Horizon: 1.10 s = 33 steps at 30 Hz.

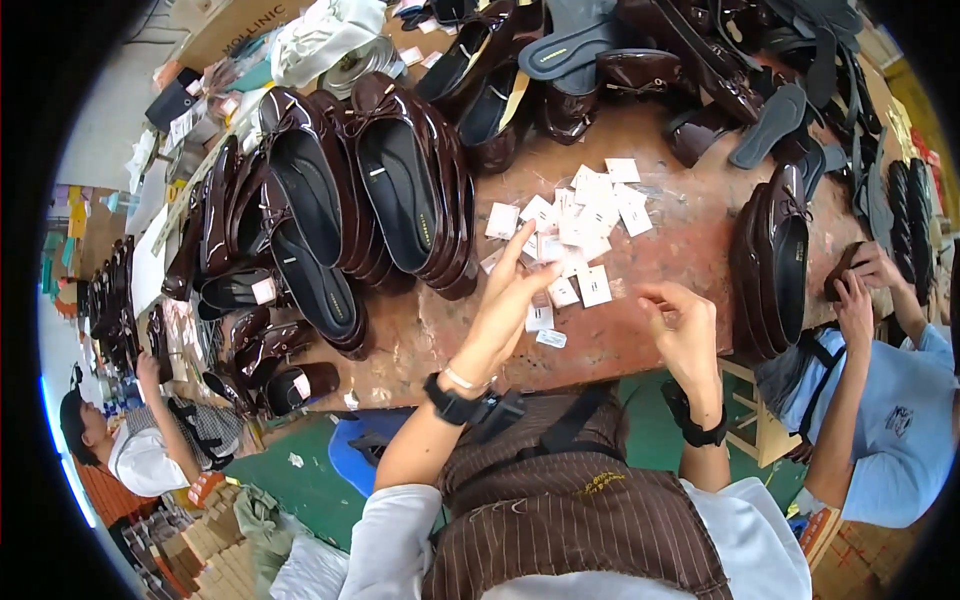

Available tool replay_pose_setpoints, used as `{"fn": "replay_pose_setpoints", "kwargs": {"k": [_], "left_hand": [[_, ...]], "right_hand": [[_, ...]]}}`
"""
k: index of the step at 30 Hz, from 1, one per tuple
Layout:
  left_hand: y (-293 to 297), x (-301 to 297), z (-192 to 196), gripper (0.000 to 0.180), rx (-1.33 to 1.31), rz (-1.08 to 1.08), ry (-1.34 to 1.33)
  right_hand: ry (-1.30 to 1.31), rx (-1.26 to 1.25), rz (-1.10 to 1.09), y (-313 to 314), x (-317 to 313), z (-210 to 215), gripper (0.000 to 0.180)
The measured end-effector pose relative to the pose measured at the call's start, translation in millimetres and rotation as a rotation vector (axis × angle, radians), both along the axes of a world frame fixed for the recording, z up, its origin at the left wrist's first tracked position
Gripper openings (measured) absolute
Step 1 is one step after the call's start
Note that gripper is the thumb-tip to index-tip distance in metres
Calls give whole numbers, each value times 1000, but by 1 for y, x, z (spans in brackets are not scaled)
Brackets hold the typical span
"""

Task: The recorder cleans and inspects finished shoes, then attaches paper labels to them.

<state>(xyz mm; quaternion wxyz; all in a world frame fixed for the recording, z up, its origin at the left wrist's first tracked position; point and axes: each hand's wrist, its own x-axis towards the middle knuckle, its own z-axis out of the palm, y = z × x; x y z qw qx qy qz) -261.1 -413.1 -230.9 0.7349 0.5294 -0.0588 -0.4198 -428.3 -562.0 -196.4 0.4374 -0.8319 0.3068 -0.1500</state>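
A loose pile of small white square tags (583,222) lies on the worn wooden worktable (440,345). My left hand (512,288) reaches over the near left side of this pile, thumb and forefinger apart, with tags beneath and between them. I see no tag clearly gripped there. To the right of the pile, my right hand (686,325) hovers above the bare wood, its fingers loosely bent and nothing visible in them. A small pale sticker-like piece (551,338) rests near the table's front edge.
Stacked dark burgundy patent flats (405,190) crowd the left of the table; another stack (770,265) stands at the right. Heaped shoes and grey insoles (768,127) fill the back. A co-worker in blue (900,400) handles a shoe at the right; another person (150,440) works at the left.
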Motion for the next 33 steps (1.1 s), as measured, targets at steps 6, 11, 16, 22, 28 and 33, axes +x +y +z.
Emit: {"fn": "replay_pose_setpoints", "kwargs": {"k": [6, 11, 16, 22, 28, 33], "left_hand": [[89, -1, 39, 43, 322, -125, -304], [161, 8, 55, 26, 606, 727, -973], [207, 77, 11, 54, 570, 698, -686], [205, 94, -19, 71, 475, 656, -693], [221, 69, -4, 81, 376, 636, -340], [232, -29, -10, 93, 332, 569, -152]], "right_hand": [[129, -140, 114, 5, 26, -5, 13], [266, -133, 211, 22, 40, -5, 11], [243, -218, 187, 37, 53, -10, 10], [290, -300, 140, 51, 54, -16, 10], [292, -419, 344, 44, 47, -47, 11], [101, -409, 509, 28, 43, -66, 7]]}}
